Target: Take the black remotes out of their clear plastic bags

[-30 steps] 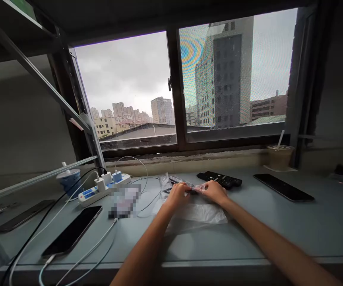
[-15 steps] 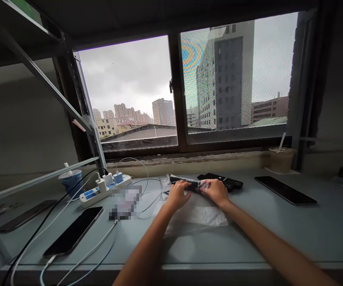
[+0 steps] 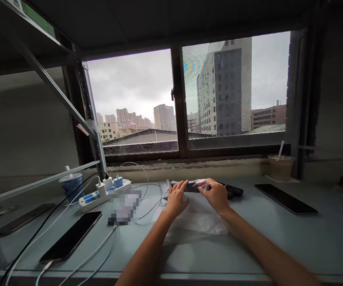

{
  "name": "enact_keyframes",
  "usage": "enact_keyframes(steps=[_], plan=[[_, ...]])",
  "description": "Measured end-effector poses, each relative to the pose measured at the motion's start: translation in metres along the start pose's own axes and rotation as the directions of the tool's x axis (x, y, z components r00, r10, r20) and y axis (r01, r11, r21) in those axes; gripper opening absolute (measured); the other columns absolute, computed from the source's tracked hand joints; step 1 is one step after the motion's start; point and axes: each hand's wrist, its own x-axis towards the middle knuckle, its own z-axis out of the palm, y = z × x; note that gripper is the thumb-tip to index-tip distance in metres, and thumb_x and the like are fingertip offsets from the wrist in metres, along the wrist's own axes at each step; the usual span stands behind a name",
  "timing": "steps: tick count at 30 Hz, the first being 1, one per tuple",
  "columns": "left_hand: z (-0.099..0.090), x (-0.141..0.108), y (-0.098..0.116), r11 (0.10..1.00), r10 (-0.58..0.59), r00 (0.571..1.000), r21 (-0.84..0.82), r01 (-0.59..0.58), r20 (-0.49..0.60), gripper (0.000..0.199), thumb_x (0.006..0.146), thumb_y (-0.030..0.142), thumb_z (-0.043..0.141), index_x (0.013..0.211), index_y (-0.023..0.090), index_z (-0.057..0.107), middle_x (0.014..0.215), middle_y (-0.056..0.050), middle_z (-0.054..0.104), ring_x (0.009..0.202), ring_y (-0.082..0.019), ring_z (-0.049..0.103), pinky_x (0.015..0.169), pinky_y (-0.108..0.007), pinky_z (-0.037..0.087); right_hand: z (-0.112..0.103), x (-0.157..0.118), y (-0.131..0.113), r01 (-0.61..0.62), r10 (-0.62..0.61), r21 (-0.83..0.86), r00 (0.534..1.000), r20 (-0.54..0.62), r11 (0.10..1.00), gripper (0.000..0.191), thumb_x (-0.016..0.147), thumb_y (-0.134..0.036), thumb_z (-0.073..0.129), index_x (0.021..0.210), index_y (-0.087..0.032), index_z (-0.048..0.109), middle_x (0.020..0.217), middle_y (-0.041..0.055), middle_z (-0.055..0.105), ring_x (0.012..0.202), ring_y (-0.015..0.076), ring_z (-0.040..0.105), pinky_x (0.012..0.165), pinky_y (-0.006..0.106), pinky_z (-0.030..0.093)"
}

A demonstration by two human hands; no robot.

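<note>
A dark, long item (image 3: 192,186) lies under clear plastic film between my hands, near the back of the desk. My left hand (image 3: 177,200) rests on its left end, fingers bent over the film. At the other end my right hand (image 3: 216,194) pinches the clear plastic. The rest of the plastic bag (image 3: 201,224) spreads crumpled on the desk below the hands. Partly hidden behind my right hand is a black remote control (image 3: 233,191) with buttons.
Left of the hands are a power strip (image 3: 92,200) with chargers, cables, a black phone (image 3: 71,237) and a blue cup (image 3: 70,186). Another black phone (image 3: 286,198) and a drink cup (image 3: 281,167) are on the right. A window (image 3: 135,103) stands behind the desk.
The view has tilted up slightly. My left hand's fingers are now straighter over the film, and my right hand has drawn the plastic over more of the dark item.
</note>
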Motion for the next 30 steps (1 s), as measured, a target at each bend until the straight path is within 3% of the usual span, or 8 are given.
enact_keyframes(steps=[4, 10, 14, 19, 23, 27, 30], plan=[[0.0, 0.0, -0.001, 1.0, -0.005, 1.0, -0.002, 0.005, 0.015, 0.063, 0.071, 0.018, 0.05, 0.133, 0.02, 0.034, 0.136, -0.007, 0.039, 0.12, -0.024, 0.037, 0.096, -0.039, 0.03, 0.003, -0.002, 0.001, 0.064, -0.064, 0.028, 0.998, 0.011, 0.998, 0.021, 0.076, -0.028, 0.05, 0.085, -0.023, 0.069, 0.086, 0.0003, 0.068, 0.069, 0.0155, 0.062, 0.061, 0.024, 0.043], [0.001, 0.0, 0.003, 1.0, 0.008, 0.999, 0.009, -0.007, -0.045, 0.065, 0.071, 0.02, 0.057, 0.131, 0.023, 0.033, 0.127, -0.008, 0.043, 0.114, -0.024, 0.042, 0.093, -0.038, 0.034, 0.005, -0.005, -0.007, 0.056, -0.051, 0.232, 0.998, -0.03, 0.971, 0.025, 0.078, -0.028, 0.047, 0.088, -0.018, 0.067, 0.091, 0.0047, 0.066, 0.064, 0.0138, 0.059, 0.061, 0.024, 0.045], [0.004, 0.001, 0.005, 0.999, 0.043, 0.988, 0.025, -0.039, -0.152, 0.052, 0.072, 0.021, 0.059, 0.121, 0.021, 0.042, 0.12, -0.006, 0.049, 0.112, -0.024, 0.042, 0.093, -0.037, 0.034, 0.005, -0.009, -0.014, 0.076, -0.05, 0.326, 0.995, -0.087, 0.942, 0.023, 0.075, -0.027, 0.05, 0.088, -0.019, 0.068, 0.087, 0.0035, 0.064, 0.064, 0.0125, 0.057, 0.054, 0.021, 0.045], [0.003, 0.002, 0.003, 0.992, 0.126, 0.962, 0.035, -0.121, -0.241, 0.043, 0.07, 0.016, 0.059, 0.111, 0.023, 0.047, 0.112, -0.004, 0.055, 0.116, -0.023, 0.04, 0.094, -0.037, 0.032, 0.004, -0.01, -0.016, 0.122, -0.09, 0.314, 0.989, -0.115, 0.942, 0.021, 0.074, -0.029, 0.053, 0.084, -0.019, 0.069, 0.087, 0.0033, 0.063, 0.061, 0.0111, 0.055, 0.05, 0.02, 0.044], [-0.004, 0.002, 0.003, 0.982, 0.183, 0.905, 0.03, -0.185, -0.385, 0.044, 0.07, 0.011, 0.056, 0.111, 0.023, 0.048, 0.111, -0.004, 0.055, 0.12, -0.022, 0.037, 0.097, -0.037, 0.029, -0.001, -0.006, -0.012, 0.139, -0.094, 0.303, 0.983, -0.161, 0.943, 0.025, 0.075, -0.033, 0.054, 0.088, -0.019, 0.069, 0.085, 0.0042, 0.063, 0.056, 0.0103, 0.052, 0.044, 0.02, 0.04], [-0.014, 0.002, 0.001, 0.986, 0.166, 0.848, 0.083, -0.143, -0.504, 0.039, 0.07, 0.01, 0.056, 0.107, 0.023, 0.054, 0.1, -0.004, 0.057, 0.105, -0.022, 0.047, 0.094, -0.038, 0.03, -0.001, -0.001, -0.005, 0.073, -0.051, 0.331, 0.996, -0.075, 0.941, 0.031, 0.074, -0.044, 0.056, 0.08, -0.017, 0.07, 0.082, 0.006, 0.063, 0.059, 0.0126, 0.054, 0.043, 0.021, 0.038], [-0.017, 0.003, -0.005, 0.983, 0.167, 0.874, 0.15, -0.11, -0.457, 0.035, 0.072, 0.01, 0.057, 0.103, 0.024, 0.058, 0.09, -0.003, 0.059, 0.091, -0.021, 0.051, 0.091, -0.039, 0.031, 0.003, 0.002, -0.001, -0.056, 0.011, 0.394, 0.993, 0.115, 0.918, 0.035, 0.07, -0.05, 0.057, 0.068, -0.017, 0.068, 0.082, 0.0064, 0.063, 0.06, 0.0134, 0.055, 0.044, 0.022, 0.041]])
